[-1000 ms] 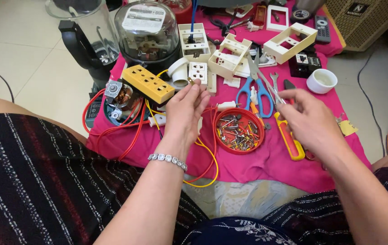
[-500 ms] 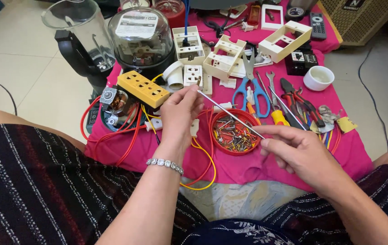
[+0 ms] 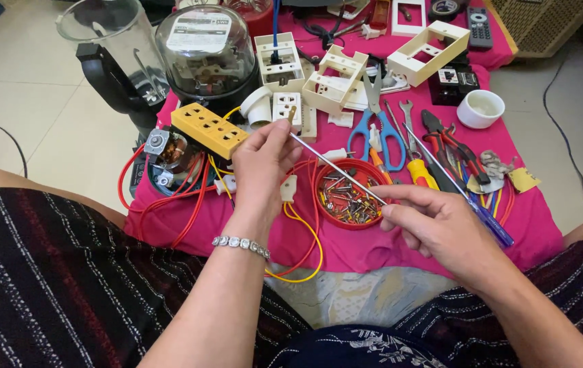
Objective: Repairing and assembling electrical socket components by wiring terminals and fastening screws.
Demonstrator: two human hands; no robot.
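My left hand (image 3: 262, 160) is raised over the pink cloth (image 3: 373, 249) and pinches a small brass-coloured part (image 3: 292, 113) between thumb and fingers. My right hand (image 3: 434, 225) grips a thin screwdriver (image 3: 336, 167), whose metal shaft slants up and left until its tip meets that small part. Just under the shaft sits a round red tray (image 3: 349, 197) with several screws in it. A white socket plate (image 3: 287, 108) lies behind my left fingers.
A yellow multi-socket block (image 3: 208, 129), an electricity meter under a glass dome (image 3: 206, 51), cream switch boxes (image 3: 332, 78), blue scissors (image 3: 387, 133), pliers (image 3: 451, 146), a white cup (image 3: 480, 109) and red and yellow wires (image 3: 298, 262) crowd the cloth. A blender jar (image 3: 111, 58) stands at left.
My right hand picked the screwdriver up from the tools at right and swung its tip left to my left hand, which rose holding the small part.
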